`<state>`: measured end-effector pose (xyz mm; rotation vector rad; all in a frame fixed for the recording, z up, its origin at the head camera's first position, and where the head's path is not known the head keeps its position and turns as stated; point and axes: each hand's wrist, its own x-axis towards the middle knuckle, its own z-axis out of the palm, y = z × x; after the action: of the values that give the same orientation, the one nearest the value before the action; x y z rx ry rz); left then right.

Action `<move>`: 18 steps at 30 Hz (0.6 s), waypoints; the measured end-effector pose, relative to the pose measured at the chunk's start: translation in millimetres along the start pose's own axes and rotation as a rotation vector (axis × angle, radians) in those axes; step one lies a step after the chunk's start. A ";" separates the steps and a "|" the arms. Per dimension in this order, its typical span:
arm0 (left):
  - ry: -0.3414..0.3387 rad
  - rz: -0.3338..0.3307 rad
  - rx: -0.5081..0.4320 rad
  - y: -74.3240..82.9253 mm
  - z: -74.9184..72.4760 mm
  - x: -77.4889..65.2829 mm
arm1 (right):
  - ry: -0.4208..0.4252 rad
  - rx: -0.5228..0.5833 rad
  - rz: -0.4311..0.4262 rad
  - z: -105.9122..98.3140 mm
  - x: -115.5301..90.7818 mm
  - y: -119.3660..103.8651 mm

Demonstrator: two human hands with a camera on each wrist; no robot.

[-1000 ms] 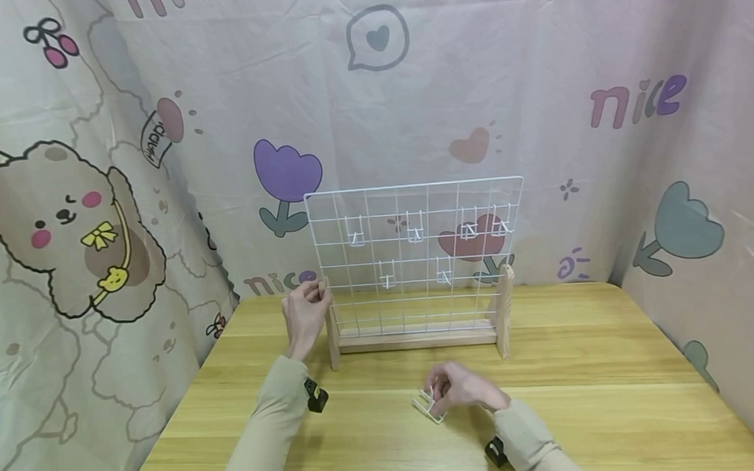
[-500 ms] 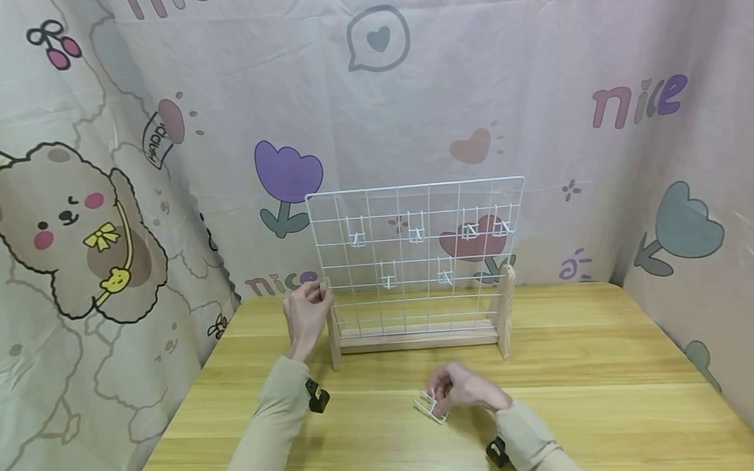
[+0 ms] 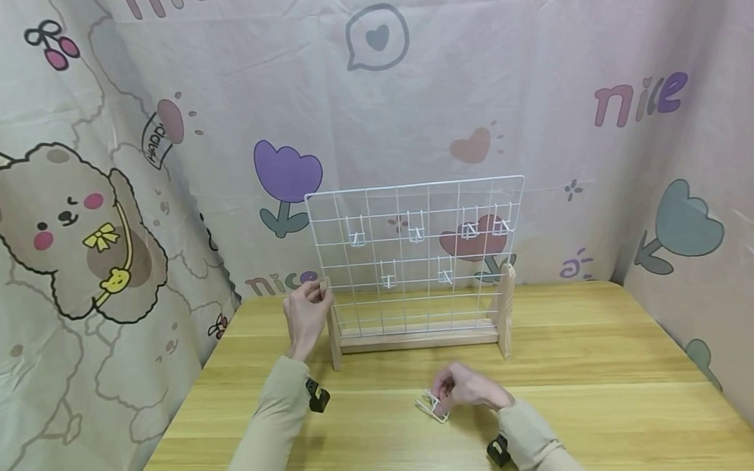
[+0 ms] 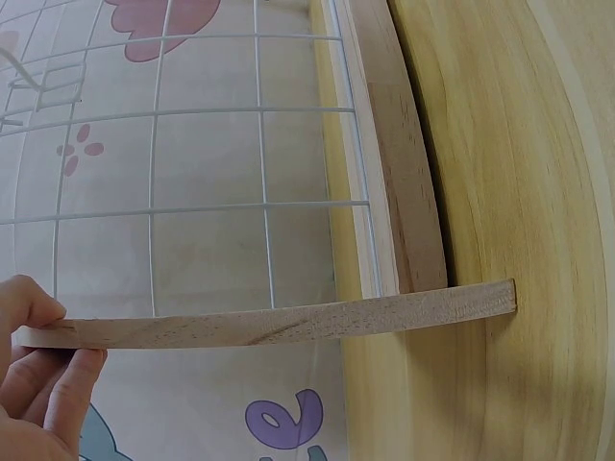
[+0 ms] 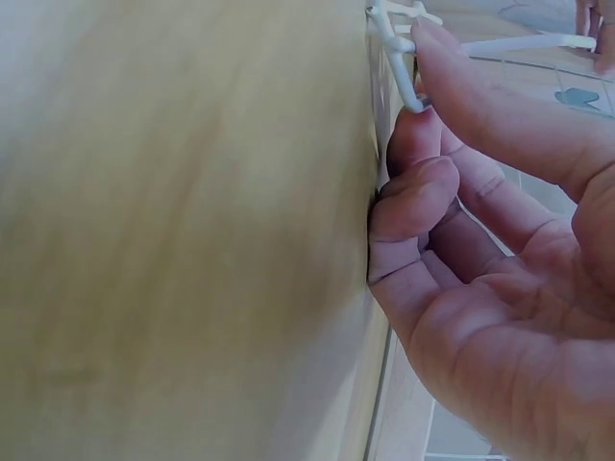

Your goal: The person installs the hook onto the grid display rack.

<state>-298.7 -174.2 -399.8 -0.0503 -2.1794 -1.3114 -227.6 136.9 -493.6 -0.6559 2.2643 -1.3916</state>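
A white wire grid panel (image 3: 366, 264) stands upright in a wooden stand (image 3: 419, 341). My left hand (image 3: 307, 317) pinches the top of the stand's left upright (image 4: 240, 327), thumb on one side and fingers on the other. In front of the stand, low over the table, my right hand (image 3: 467, 388) pinches a white wire hook (image 3: 430, 410) between thumb and index finger. The right wrist view has the hook (image 5: 396, 62) at its top edge, partly hidden by the thumb; the other fingers are curled. Several similar hooks (image 3: 416, 234) hang on the grid in two rows.
The wood-grain table (image 3: 586, 367) extends around the stand on both sides and in front. A printed curtain (image 3: 383, 120) hangs behind the table and along its left and right sides.
My right hand has shifted very slightly to the right with the hook in its fingers. The left hand keeps its hold on the upright, and the stand stays in place.
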 end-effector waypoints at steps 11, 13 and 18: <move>0.011 0.015 0.010 1.1 0.5 -0.5 | 0.004 0.019 0.020 -0.8 -1.7 -1.5; 0.012 0.015 0.014 1.1 0.5 -0.3 | 0.003 0.024 0.021 -1.2 -1.6 -1.3; 0.008 0.003 0.016 0.5 0.2 0.1 | 0.007 0.003 0.037 -1.8 -1.5 0.2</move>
<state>-298.7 -173.8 -399.4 -0.0424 -2.1816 -1.2902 -227.4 139.1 -492.9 -0.6061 2.2674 -1.3821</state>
